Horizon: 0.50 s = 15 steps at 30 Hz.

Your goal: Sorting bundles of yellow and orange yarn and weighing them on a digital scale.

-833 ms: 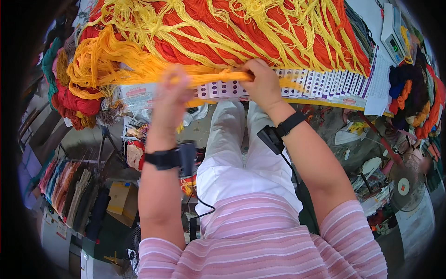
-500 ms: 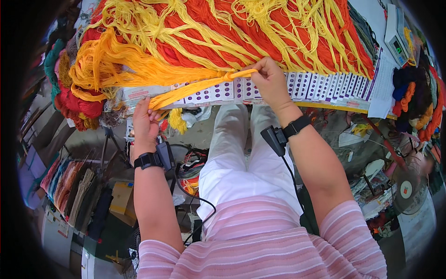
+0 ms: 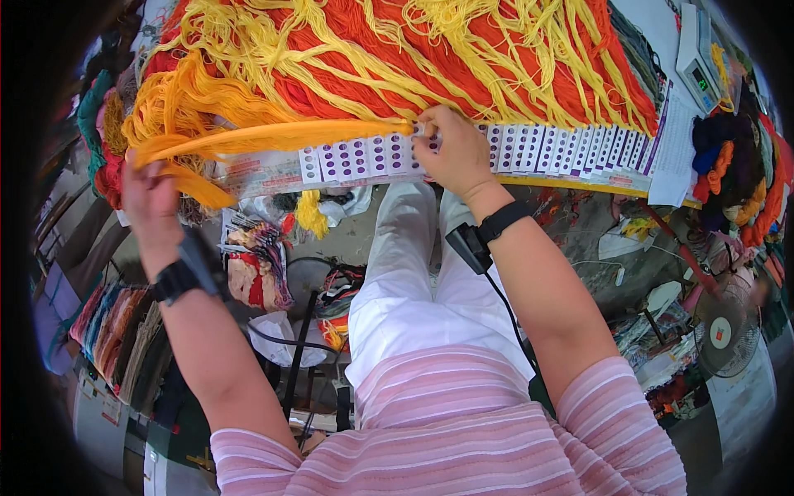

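A long hank of orange-yellow yarn point(image 3: 281, 139) stretches along the front edge of the table. My left hand point(image 3: 153, 198), smeared a little by motion, is closed round its left part, and a loose tail hangs beside the fingers. At the hank's right end, my right hand point(image 3: 455, 150) pinches the yarn where it meets a row of white cards point(image 3: 364, 157) with purple dots. The fingertips partly hide that spot. Behind both hands, yellow strands point(image 3: 356, 66) lie over red-orange yarn point(image 3: 331, 89), with more orange yarn point(image 3: 165, 107) heaped at the left.
Further right, a digital scale point(image 3: 700, 70) and a printed sheet point(image 3: 674, 157) lie on the table. Dark and coloured yarn bundles point(image 3: 736, 165) sit past them. Below stand a fan point(image 3: 728, 335), hung yarn hanks point(image 3: 124, 335) and a cardboard-mounted yarn bundle point(image 3: 256, 277).
My left hand has swept left and up along the orange hank, drawing it out straight. My right hand has shifted slightly left and down, towards the cards.
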Tool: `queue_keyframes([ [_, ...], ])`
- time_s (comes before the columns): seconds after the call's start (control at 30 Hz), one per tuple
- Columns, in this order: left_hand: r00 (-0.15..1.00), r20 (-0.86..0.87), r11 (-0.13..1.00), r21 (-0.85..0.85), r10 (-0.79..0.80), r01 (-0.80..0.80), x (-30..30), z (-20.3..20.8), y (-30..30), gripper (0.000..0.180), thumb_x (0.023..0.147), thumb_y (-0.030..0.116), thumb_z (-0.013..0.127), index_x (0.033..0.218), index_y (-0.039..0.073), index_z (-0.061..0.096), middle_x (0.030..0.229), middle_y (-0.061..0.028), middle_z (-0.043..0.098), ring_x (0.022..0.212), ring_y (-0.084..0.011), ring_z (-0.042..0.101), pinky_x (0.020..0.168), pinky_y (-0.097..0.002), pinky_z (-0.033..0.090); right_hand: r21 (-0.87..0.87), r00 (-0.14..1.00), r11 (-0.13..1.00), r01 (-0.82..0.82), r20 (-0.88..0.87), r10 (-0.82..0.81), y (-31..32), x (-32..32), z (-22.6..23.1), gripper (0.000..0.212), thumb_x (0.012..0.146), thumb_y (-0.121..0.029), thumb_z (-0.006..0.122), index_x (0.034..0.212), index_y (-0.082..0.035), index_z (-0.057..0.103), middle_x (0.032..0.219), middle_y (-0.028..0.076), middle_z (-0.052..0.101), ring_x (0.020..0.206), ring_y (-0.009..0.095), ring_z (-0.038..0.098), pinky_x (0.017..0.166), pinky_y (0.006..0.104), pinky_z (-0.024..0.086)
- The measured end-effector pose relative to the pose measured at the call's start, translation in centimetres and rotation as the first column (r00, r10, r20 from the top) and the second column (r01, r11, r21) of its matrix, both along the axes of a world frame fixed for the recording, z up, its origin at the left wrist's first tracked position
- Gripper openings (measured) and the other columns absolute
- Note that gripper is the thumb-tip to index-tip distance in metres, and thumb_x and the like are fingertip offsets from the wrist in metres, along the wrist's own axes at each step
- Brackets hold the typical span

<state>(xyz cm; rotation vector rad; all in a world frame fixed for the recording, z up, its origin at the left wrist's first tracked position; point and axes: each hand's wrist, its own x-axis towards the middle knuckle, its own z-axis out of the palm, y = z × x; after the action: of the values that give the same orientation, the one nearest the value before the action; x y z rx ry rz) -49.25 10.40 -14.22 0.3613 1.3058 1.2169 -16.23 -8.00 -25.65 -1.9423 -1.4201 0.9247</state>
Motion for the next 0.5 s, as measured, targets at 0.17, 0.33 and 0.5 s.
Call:
queue_keyframes([
  [0.17, 0.954, -0.171, 0.933, 0.228, -0.244, 0.280, 0.2, 3.1, 2.1, 0.017, 0.089, 0.012, 0.052, 0.101, 0.002, 0.045, 0.094, -0.0077, 0.055, 0.075, -0.0169, 0.056, 0.061, -0.0224, 0.044, -0.091, 1.000, 0.995, -0.028, -0.004, 0.027, 0.5, -0.4, 1.2, 0.022, 0.071, -0.021, 0.061, 0.088, -0.010, 0.052, 0.077, 0.005, 0.058, 0.070, 0.024, 0.057, 0.062, 0.0347, 0.045],
  [0.33, 0.815, -0.054, 0.805, 0.131, -0.576, 0.578, 9.3, 6.6, -4.0, 0.063, 0.089, 0.049, 0.038, 0.138, 0.014, 0.019, 0.138, -0.0100, 0.028, 0.117, -0.0362, 0.043, 0.083, -0.0426, 0.047, -0.043, 0.991, 0.997, 0.068, -0.113, -0.073, 0.4, 0.2, 2.7, 0.016, 0.073, -0.020, 0.060, 0.081, -0.008, 0.055, 0.076, 0.005, 0.057, 0.067, 0.024, 0.056, 0.061, 0.0346, 0.045],
  [0.5, 0.592, 0.507, 0.746, 0.172, -0.627, 0.644, 14.3, 6.6, -9.4, 0.087, 0.078, 0.071, 0.035, 0.142, 0.021, 0.008, 0.147, -0.0077, 0.011, 0.125, -0.0401, 0.030, 0.085, -0.0471, 0.046, 0.255, 0.963, 0.964, 0.070, -0.270, 0.002, 2.0, -1.7, 12.3, 0.018, 0.071, -0.016, 0.064, 0.085, -0.006, 0.061, 0.077, 0.006, 0.056, 0.072, 0.023, 0.054, 0.065, 0.0342, 0.044],
])
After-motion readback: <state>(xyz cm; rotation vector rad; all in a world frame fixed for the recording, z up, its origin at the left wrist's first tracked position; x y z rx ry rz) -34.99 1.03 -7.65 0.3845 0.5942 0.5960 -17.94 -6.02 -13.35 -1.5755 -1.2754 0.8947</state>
